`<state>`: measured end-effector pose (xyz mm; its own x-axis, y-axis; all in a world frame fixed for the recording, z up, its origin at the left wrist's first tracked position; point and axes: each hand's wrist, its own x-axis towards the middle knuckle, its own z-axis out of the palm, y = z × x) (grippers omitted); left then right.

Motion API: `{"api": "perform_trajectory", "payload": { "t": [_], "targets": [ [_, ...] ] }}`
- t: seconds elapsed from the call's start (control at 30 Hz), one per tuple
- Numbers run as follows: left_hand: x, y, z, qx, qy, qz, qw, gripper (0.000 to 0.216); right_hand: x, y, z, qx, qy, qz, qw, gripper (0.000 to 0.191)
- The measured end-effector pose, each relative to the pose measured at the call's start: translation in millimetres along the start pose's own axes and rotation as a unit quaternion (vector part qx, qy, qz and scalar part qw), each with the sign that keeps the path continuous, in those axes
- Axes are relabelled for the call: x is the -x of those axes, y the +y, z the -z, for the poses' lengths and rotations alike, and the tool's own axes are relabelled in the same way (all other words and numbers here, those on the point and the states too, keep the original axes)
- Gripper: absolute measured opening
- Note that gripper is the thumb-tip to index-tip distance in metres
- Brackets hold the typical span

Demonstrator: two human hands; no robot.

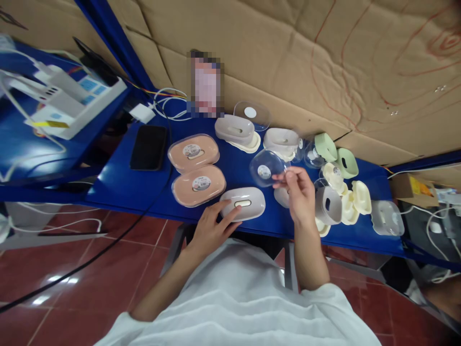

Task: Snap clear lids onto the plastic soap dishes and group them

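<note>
findings at the bench: my left hand [212, 223] is spread with its fingers laid over the near left end of a pale grey dish [257, 199], the index finger reaching the slot at its middle; it appears to steady the dish rather than clench it. the dish lies near the front edge of the blue table [236, 166], directly before me. my right hand [300, 192] is closed in a pinch, thumb against fingers, on the right edge of a clear lid [266, 160] bearing a round white label. the lid is held up beyond the dish and slightly to its right, apart from it and not seated. to the left, one behind the other, lie two peach boxes, the rear [194, 150] and the front [198, 182], each under a clear labelled cover. further grey, green and cream pieces are grouped to the right; a grey piece [282, 197] beside my right hand is partly hidden and cannot be fully assessed. in my judgement, the step in hand is handling the lid while the dish is steadied. for the next move, bringing lid and dish together would call for a level lid, its long side aligned with the dish's, and fingers clear of the rim.
</note>
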<state>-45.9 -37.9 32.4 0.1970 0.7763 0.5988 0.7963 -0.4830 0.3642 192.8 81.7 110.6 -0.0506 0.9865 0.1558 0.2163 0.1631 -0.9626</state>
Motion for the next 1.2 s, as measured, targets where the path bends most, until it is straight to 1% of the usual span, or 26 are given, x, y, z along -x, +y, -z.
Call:
{"api": "perform_trajectory", "payload": {
  "t": [0.07, 0.1, 0.17, 0.23, 0.33, 0.4, 0.47, 0.53, 0.57, 0.6, 0.73, 0.93, 1.1, 1.2],
  "targets": [
    [-1.9, 0.3, -4.1, -0.013, 0.036, 0.012, 0.999, 0.066, 26.3, 3.4, -2.1, -0.079, 0.011, -0.039, 0.996, 0.032],
    [-3.3, 0.2, -5.3, -0.019, 0.041, 0.014, 0.999, 0.071, 39.0, 6.0, -4.5, -0.076, 0.013, -0.044, 0.996, 0.036],
    [-6.2, -0.3, -5.5, -0.020, 0.019, 0.012, 1.000, 0.077, 61.9, 10.3, -9.3, -0.006, 0.010, -0.031, 0.999, 0.044],
    [-8.3, -1.2, -3.9, -0.006, -0.018, 0.008, 1.000, 0.080, 79.2, 10.4, -11.1, 0.115, -0.007, -0.004, 0.993, 0.046],
    [-9.1, -2.7, -0.8, 0.023, -0.045, 0.014, 0.999, 0.081, 90.7, 4.7, -6.6, 0.286, -0.030, 0.056, 0.956, 0.049],
    [-8.5, -3.3, 0.1, 0.031, -0.053, 0.023, 0.998, 0.082, 89.3, 2.5, -2.1, 0.354, -0.056, 0.111, 0.927, 0.056],
    [-7.7, -3.4, 0.4, 0.036, -0.060, 0.026, 0.997, 0.082, 84.2, 4.9, 0.3, 0.393, -0.120, 0.177, 0.894, 0.062],
    [-6.8, -3.1, 0.6, 0.042, -0.060, 0.027, 0.997, 0.083, 79.4, 11.2, -0.7, 0.411, -0.180, 0.237, 0.862, 0.065],
    [-6.5, -2.9, 1.0, 0.044, -0.059, 0.030, 0.997, 0.083, 78.1, 15.2, -2.1, 0.416, -0.191, 0.256, 0.851, 0.064],
    [-6.2, -2.7, 1.5, 0.045, -0.058, 0.034, 0.997, 0.082, 77.5, 19.1, -3.9, 0.420, -0.188, 0.270, 0.846, 0.064],
    [-6.3, -2.4, 3.6, 0.048, -0.066, 0.045, 0.996, 0.078, 79.4, 30.4, -8.7, 0.415, -0.150, 0.284, 0.851, 0.061],
    [-10.0, -2.6, 1.2, 0.062, -0.099, 0.046, 0.992, 0.077, 73.4, 35.4, -1.5, 0.381, -0.158, 0.269, 0.871, 0.067],
    [-11.9, 0.1, -0.3, 0.051, -0.094, 0.037, 0.994, 0.079, 73.5, 44.0, 3.4, 0.358, -0.146, 0.276, 0.880, 0.077],
    [-13.5, 3.7, -1.7, 0.049, -0.077, 0.025, 0.996, 0.083, 75.1, 47.0, 7.3, 0.365, -0.149, 0.278, 0.876, 0.081]
  ]
}}
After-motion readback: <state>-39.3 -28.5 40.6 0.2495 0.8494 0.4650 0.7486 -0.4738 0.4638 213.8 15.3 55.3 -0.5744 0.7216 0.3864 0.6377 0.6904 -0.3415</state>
